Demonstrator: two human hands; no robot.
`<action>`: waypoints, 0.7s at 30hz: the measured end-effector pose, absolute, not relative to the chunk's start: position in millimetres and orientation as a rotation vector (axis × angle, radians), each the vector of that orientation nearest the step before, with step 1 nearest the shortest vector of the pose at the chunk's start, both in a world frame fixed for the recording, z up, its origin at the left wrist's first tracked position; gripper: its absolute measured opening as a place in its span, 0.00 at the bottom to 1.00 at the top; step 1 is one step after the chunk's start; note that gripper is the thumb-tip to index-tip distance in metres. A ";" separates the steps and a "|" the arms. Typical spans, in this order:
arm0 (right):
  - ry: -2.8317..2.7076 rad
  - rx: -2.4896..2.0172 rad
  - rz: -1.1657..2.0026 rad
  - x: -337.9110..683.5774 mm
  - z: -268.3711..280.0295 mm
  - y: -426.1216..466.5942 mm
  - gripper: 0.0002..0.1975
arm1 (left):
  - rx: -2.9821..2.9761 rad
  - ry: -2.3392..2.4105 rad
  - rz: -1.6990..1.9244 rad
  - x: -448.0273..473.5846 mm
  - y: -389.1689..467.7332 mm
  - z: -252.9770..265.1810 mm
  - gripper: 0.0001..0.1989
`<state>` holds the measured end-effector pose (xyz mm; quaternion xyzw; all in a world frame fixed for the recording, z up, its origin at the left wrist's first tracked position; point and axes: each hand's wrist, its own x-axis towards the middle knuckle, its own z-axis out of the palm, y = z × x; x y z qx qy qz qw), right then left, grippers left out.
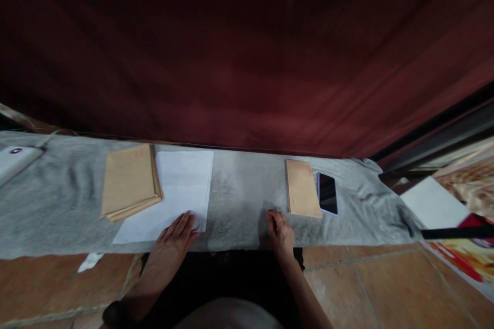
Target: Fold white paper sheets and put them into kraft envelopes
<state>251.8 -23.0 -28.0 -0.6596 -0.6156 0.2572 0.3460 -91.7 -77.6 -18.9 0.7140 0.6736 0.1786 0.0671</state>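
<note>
My left hand (176,231) lies on the lower right corner of a white paper sheet (185,175), its fingers flat and the thumb out to the side. A stack of brown paper envelopes (129,177) covers the left part of the paper. My right hand (280,230) rests on the grey cloth with its fingers curled in, and nothing shows in them. Just right of that hand, a single brown envelope (303,187) lies apart from the stack. Beside this envelope is a phone (328,194) with a dark screen and a pale purple edge.
A grey cloth (239,190) covers the long, narrow surface. Behind it rises a dark red panel (247,87). A white device (17,159) with a cable sits at the far left. A white scrap (90,261) lies on the tiled floor (378,282); a colourful printed box (469,257) is at right.
</note>
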 end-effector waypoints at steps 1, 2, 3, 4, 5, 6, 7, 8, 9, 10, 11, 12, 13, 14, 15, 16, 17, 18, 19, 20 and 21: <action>-1.605 -1.708 0.659 251.5 -28.7 -23.2 0.12 | 2.145 1.988 0.555 -93.0 -77.3 -16.4 0.23; -1.612 -1.705 0.652 251.5 -29.4 -23.3 0.13 | 2.131 1.949 0.576 -93.8 -77.0 -13.8 0.22; -1.616 -1.702 0.648 251.6 -30.0 -23.5 0.13 | 2.107 1.928 0.597 -94.0 -76.8 -10.8 0.22; -1.614 -1.697 0.646 251.6 -30.6 -23.7 0.13 | 2.071 1.933 0.617 -93.2 -76.5 -7.2 0.21; -1.607 -1.690 0.648 251.6 -31.1 -24.1 0.12 | 2.032 1.960 0.639 -91.5 -75.9 -3.0 0.21; -1.595 -1.679 0.651 251.4 -31.5 -24.4 0.12 | 1.997 2.001 0.666 -88.6 -75.0 1.8 0.20; -1.583 -1.667 0.655 251.1 -31.8 -24.7 0.12 | 1.974 2.043 0.691 -84.5 -73.5 7.5 0.20; -1.574 -1.654 0.656 250.7 -32.0 -24.9 0.12 | 1.968 2.085 0.715 -79.2 -71.4 13.7 0.19; -1.567 -1.645 0.654 250.3 -32.0 -24.9 0.12 | 1.983 2.115 0.734 -72.7 -68.8 20.4 0.19; -1.563 -1.640 0.649 250.0 -32.0 -24.5 0.12 | 2.022 2.126 0.739 -64.9 -65.8 27.4 0.18; -1.562 -1.639 0.645 250.0 -31.7 -23.9 0.12 | 2.077 2.134 0.744 -55.9 -62.5 34.3 0.17; -1.558 -1.639 0.646 250.4 -31.3 -22.9 0.13 | 2.145 2.115 0.733 -45.6 -59.1 40.7 0.15; -1.547 -1.640 0.655 251.1 -30.7 -21.6 0.13 | 2.229 2.075 0.739 -34.1 -55.9 46.3 0.14; -1.526 -1.638 0.680 252.3 -29.8 -20.1 0.14 | 2.330 1.999 0.758 -21.5 -53.1 50.9 0.13; -1.493 -1.633 0.724 253.6 -28.5 -18.6 0.15 | 2.423 1.930 0.794 -8.2 -50.9 54.1 0.12; -1.446 -1.626 0.788 255.1 -26.9 -17.2 0.16 | 2.532 1.849 0.842 5.8 -49.4 55.9 0.12; -1.385 -1.615 0.876 256.4 -24.8 -16.0 0.18 | 2.641 1.752 0.860 20.0 -48.7 56.2 0.10; -1.313 -1.598 0.985 257.4 -22.5 -15.3 0.20 | 2.700 1.698 0.852 34.0 -48.8 55.2 0.08; -1.237 -1.576 1.106 257.9 -19.8 -14.9 0.23 | 2.732 1.656 0.829 47.6 -49.7 53.0 0.07; -1.161 -1.550 1.224 257.9 -17.0 -14.9 0.25 | 2.730 1.626 0.760 60.3 -51.2 50.0 0.07; -1.094 -1.524 1.326 257.4 -14.3 -15.2 0.27 | 2.726 1.596 0.688 71.9 -53.4 46.3 0.08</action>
